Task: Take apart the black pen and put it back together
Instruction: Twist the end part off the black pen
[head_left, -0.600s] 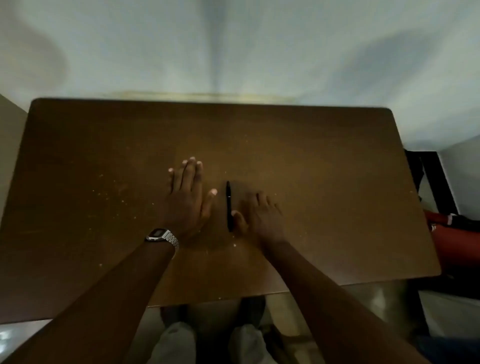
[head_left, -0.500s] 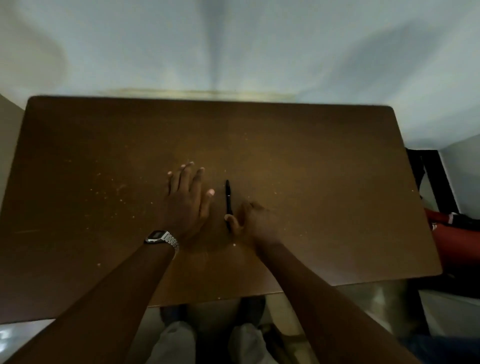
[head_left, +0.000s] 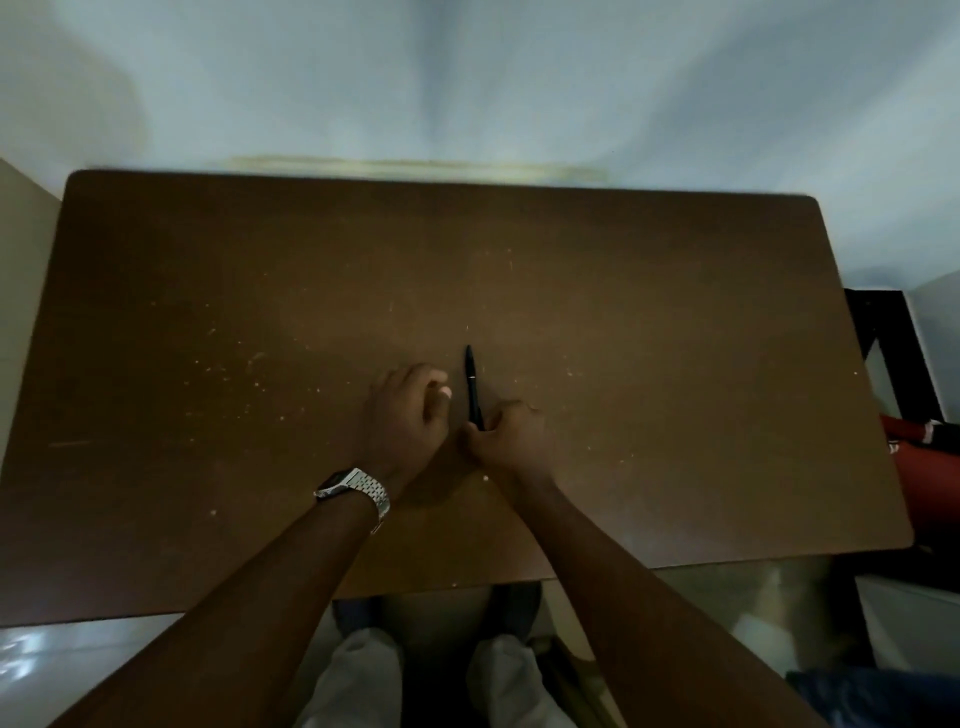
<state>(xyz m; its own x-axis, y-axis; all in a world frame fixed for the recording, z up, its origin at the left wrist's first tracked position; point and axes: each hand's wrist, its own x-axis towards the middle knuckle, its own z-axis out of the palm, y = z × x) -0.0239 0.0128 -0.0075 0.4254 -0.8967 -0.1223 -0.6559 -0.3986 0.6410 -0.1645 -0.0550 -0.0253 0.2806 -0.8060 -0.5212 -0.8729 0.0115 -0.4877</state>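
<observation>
One slim black plastic pen (head_left: 472, 387) lies on my brown wooden worktop (head_left: 675, 338), near end pinched in my right hand (head_left: 506, 434). Left hand (head_left: 405, 410), loosely curled, holds nothing. I judge best: lift, steady both ends, then unscrew.

Table (head_left: 208, 312), brown, speckled: 1.
Black pen (head_left: 472, 387): 1, whole, lying near the middle of the table, pointing toward its far edge.
Hands: 2. Left hand (head_left: 405, 415), fingers curled, just left of the pen; right hand (head_left: 511, 436), closed around the pen's near end.
Wristwatch (head_left: 358, 491), metal band: 1, on the left wrist, above the table's near half.
Red objects (head_left: 930, 452), kind unclear: about 2, beyond the table's right edge.
</observation>
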